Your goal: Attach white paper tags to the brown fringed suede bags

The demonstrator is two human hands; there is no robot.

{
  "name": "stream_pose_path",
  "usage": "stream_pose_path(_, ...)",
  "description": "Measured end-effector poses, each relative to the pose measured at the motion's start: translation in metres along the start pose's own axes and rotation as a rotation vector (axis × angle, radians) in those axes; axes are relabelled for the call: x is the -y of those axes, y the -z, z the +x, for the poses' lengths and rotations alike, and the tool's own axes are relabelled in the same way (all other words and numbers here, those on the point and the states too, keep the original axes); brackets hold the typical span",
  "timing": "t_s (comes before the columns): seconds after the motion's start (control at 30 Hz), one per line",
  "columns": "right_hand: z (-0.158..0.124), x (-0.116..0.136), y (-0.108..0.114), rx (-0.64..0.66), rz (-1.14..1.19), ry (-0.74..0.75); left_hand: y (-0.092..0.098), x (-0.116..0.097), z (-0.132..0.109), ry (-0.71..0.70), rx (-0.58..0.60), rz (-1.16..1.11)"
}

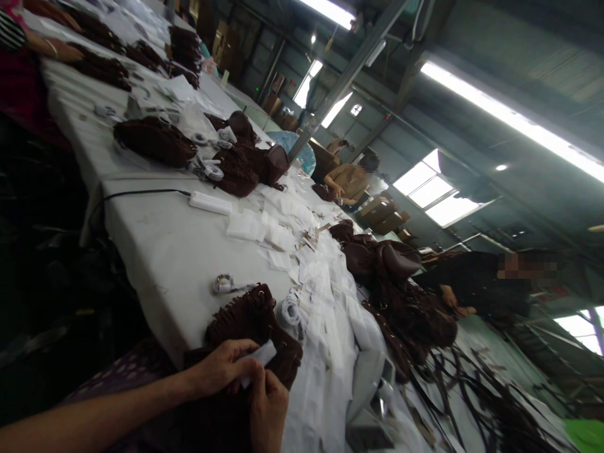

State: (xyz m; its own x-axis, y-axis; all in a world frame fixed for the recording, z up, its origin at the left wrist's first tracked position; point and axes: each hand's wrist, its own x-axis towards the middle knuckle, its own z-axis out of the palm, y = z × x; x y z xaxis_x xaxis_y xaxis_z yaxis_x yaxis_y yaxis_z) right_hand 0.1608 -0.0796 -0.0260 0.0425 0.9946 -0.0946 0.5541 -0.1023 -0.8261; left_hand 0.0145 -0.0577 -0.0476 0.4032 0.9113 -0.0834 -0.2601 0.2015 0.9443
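A dark brown suede-like bag [248, 318] with a laced edge and metal eyelets lies at the table's near edge, under my hands. Just above it, my left hand [225, 370] pinches a small white slip [265, 353], thumb and fingers together. My right hand [270, 402] meets it from the right, its fingertips closed on the slip's lower end. Whether the slip is paper or thin plastic I cannot tell. A coiled white strap [290, 313] rests to the right of the bag, and a small roll with a metal ring [223, 284] sits beyond it.
White packets and sheets [325, 314] run along the table [160, 251]. A power strip [210, 202] and more brown bags [153, 141] lie farther off. Bags [387, 261] and dark straps [462, 390] are at right. Co-workers [349, 179] work around the table.
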Motion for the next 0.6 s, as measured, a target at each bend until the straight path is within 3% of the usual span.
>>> stream_pose_path(0.17, -0.002, -0.017, -0.001, 0.049, 0.11, 0.026, 0.002, 0.001, 0.001, 0.025, 0.036, -0.082)
stream_pose_path(0.4, -0.005, -0.029, -0.012, -0.078, 0.064, 0.141, 0.001, -0.001, 0.003, 0.04, 0.076, -0.034)
stream_pose_path(0.6, -0.007, -0.028, -0.014, -0.157, 0.052, 0.142, -0.003, 0.0, 0.002, 0.062, 0.053, -0.023)
